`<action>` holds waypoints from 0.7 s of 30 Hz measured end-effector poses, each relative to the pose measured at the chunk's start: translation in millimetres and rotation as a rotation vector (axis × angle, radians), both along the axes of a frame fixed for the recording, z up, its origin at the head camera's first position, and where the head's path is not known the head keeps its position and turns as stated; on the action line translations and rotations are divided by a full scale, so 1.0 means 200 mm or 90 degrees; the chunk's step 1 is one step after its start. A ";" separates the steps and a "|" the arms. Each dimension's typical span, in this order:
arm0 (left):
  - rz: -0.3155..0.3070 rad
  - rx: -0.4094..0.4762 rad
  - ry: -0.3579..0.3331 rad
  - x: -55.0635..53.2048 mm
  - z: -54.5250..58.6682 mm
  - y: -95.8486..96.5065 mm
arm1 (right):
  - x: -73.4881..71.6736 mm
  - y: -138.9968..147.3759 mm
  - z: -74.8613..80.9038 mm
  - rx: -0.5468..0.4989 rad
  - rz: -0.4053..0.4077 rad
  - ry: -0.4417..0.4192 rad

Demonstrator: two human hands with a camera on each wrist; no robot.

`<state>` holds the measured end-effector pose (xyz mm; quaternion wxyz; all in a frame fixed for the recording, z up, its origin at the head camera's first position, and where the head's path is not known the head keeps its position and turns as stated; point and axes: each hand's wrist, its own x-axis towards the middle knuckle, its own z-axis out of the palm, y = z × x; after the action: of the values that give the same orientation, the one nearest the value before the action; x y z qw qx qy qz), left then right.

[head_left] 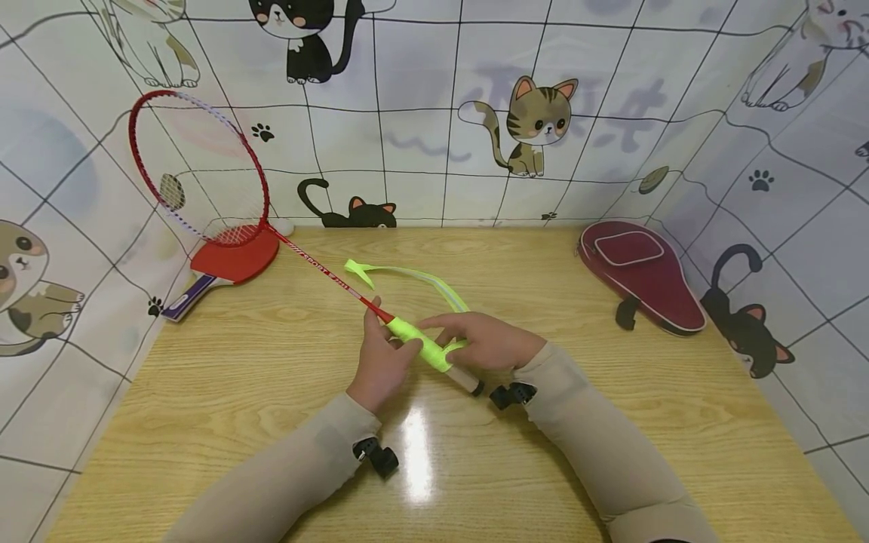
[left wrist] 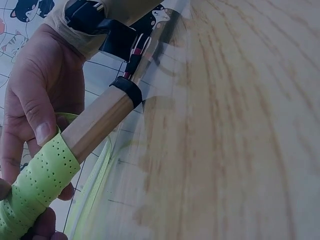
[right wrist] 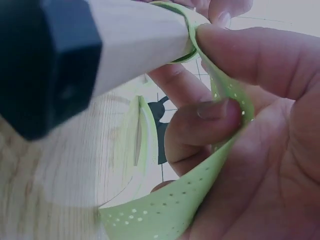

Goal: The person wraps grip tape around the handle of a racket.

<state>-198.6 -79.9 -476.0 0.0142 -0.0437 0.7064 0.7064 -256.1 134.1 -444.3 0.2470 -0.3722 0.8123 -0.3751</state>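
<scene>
Our left hand (head_left: 382, 366) curls round the lime-taped handle (head_left: 429, 349), our right hand (head_left: 487, 339) pinches the loose tape (right wrist: 170, 212), badminton racket (head_left: 319, 266) central, slanting towards ten o'clock, maroon case (head_left: 640, 277) at two o'clock.

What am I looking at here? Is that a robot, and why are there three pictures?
No robot, just a person's left hand and right hand! The biggest picture comes from a camera on their head, looking down. The other two come from little cameras on the wrists, seeing the work up close. The left hand holds a racket by its handle, which is partly wrapped in yellow-green tape. The right hand holds the tape's loose part. On the table you can also see a red paddle on the left and a dark red case on the right.
</scene>
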 end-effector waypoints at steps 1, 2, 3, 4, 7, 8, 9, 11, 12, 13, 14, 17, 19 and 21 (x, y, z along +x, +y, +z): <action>-0.001 -0.003 -0.001 0.00 0.00 0.00 | 0.00 0.00 0.00 0.001 -0.003 -0.001; -0.002 -0.008 0.000 0.00 0.00 0.00 | 0.00 0.00 0.00 0.004 -0.006 -0.001; -0.003 -0.015 0.000 0.00 0.00 0.00 | 0.00 0.00 0.00 0.008 -0.008 0.001; -0.004 -0.022 0.001 0.00 0.00 0.00 | 0.00 0.00 0.00 0.013 -0.010 0.003; -0.009 -0.038 0.004 0.01 0.00 -0.01 | 0.00 0.00 0.00 0.027 -0.017 0.012; -0.011 -0.039 0.006 0.00 0.00 -0.01 | 0.00 0.00 0.00 0.030 -0.018 0.015; -0.012 -0.040 0.006 0.00 0.00 -0.01 | 0.00 0.00 0.00 0.031 -0.017 0.017; -0.014 -0.038 0.004 0.00 -0.01 -0.01 | 0.00 0.00 0.00 0.032 -0.015 0.021; -0.014 -0.036 0.003 0.00 -0.01 -0.01 | 0.00 0.00 0.00 0.031 -0.013 0.023; -0.014 -0.033 0.001 0.00 -0.01 -0.01 | 0.00 0.00 0.00 0.030 -0.011 0.026; -0.013 -0.032 0.000 0.00 -0.01 -0.01 | 0.00 0.00 0.00 0.029 -0.009 0.027; -0.011 -0.032 0.002 0.00 -0.01 -0.01 | 0.00 0.00 0.01 0.024 -0.003 0.023; -0.010 -0.029 0.003 0.00 -0.01 -0.01 | 0.00 0.00 0.01 0.021 -0.002 0.013; -0.009 -0.022 0.001 0.00 -0.01 -0.01 | 0.01 0.00 0.01 0.018 -0.003 -0.002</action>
<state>-198.4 -81.4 -478.3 0.0180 -0.0384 0.7187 0.6940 -255.1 133.4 -442.5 0.2525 -0.3666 0.8177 -0.3650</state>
